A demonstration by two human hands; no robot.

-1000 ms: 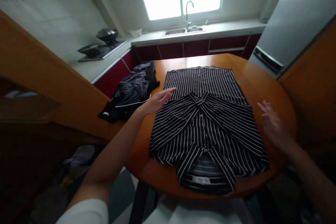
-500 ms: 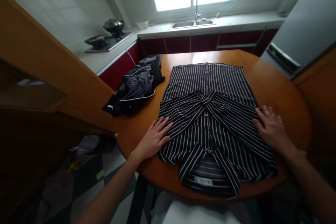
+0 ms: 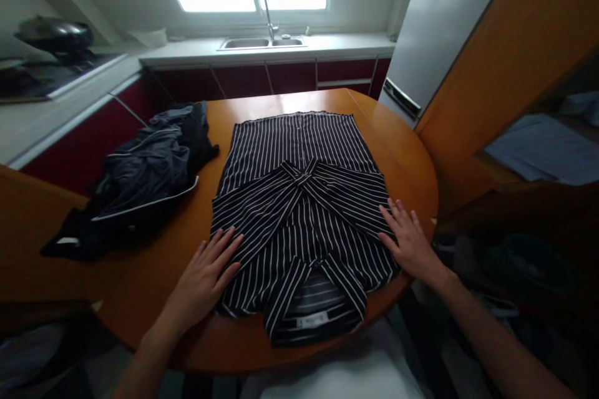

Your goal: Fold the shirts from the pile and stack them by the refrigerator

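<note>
A black shirt with white stripes (image 3: 299,143) lies spread on the round wooden table (image 3: 412,168), its collar toward me and its hem at the far side. Both sleeves are folded inward, and their cuffs cross at the middle of the front. On the left edge of the shirt rests my left hand (image 3: 203,280), flat with fingers spread over the folded sleeve. My right hand (image 3: 409,240) touches the opposite edge, its fingers stretched out on the other sleeve. Neither hand grips the cloth. A white label (image 3: 312,320) shows inside the collar.
A heap of dark grey and black clothes (image 3: 145,168) sits on the table's left side. Beyond are a counter with a sink (image 3: 246,43), a stove with a wok (image 3: 56,34), and a fridge (image 3: 430,31). Folded cloth (image 3: 543,148) lies on a shelf at right.
My view has swung to the right, so the table and shirt appear further left. Both hands stay flat at the shirt's sides, and the crossed sleeves look the same.
</note>
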